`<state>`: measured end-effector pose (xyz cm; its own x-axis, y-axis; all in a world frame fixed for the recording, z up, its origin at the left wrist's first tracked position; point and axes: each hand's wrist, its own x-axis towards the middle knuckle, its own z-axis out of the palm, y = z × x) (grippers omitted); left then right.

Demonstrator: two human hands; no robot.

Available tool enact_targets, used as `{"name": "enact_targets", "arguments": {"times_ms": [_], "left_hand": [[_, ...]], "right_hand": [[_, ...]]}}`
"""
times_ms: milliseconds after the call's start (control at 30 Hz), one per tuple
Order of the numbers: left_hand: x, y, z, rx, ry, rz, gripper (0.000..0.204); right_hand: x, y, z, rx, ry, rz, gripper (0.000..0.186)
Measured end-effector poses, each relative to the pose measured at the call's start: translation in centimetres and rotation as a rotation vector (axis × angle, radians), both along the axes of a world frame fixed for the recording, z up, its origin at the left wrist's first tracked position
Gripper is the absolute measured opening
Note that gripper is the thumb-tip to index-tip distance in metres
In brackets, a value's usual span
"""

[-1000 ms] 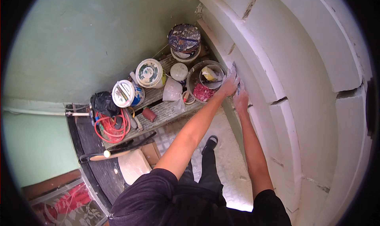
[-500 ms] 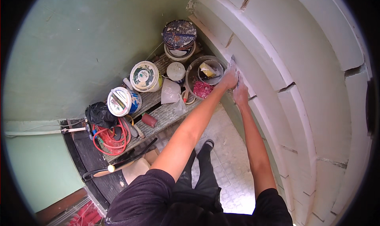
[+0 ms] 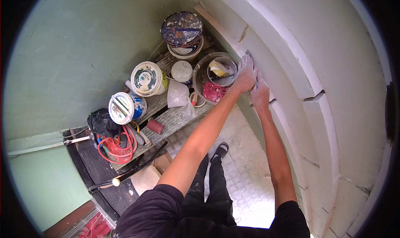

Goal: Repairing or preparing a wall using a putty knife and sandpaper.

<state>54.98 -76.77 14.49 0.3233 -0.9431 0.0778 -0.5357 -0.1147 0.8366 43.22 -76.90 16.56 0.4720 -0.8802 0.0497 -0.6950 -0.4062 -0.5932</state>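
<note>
Right of the fingers (image 3: pixel 246 64), passage is being blocked by the pale wall (image 3: pixel 346 71). Just left of them, room is being taken up by the wide tub (image 3: pixel 199 78); farther left, by white-lidded buckets (image 3: pixel 146 77). Behind them, between the forearms (image 3: pixel 206 134), a gap above the floor (image 3: pixel 237 154) is being left open.

The left arm (image 3: pixel 204 134) reaches out nearly straight, ending in the left hand (image 3: pixel 245 77), its whitened fingers (image 3: pixel 246 65) extended. Just right of the left hand and slightly back from it, the right hand (image 3: pixel 261 95) looks curled, the right arm (image 3: pixel 274 142) outstretched behind.
</note>
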Motion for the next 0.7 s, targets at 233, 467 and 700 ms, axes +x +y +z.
{"name": "enact_targets", "arguments": {"times_ms": [233,467,700], "left_hand": [[0.4,-0.5,-0.5,0.004,-0.037,0.058,0.071],[-0.6,0.2,-0.1,-0.039,-0.053,0.044,0.068],[1.3,-0.2,-0.4,-0.049,-0.042,0.036,0.067]], "right_hand": [[0.4,0.3,-0.1,-0.079,-0.036,0.002,0.049],[-0.4,0.2,-0.6,-0.055,-0.107,0.011,0.048],[1.5,0.1,-1.0,-0.058,-0.079,0.012,0.05]]}}
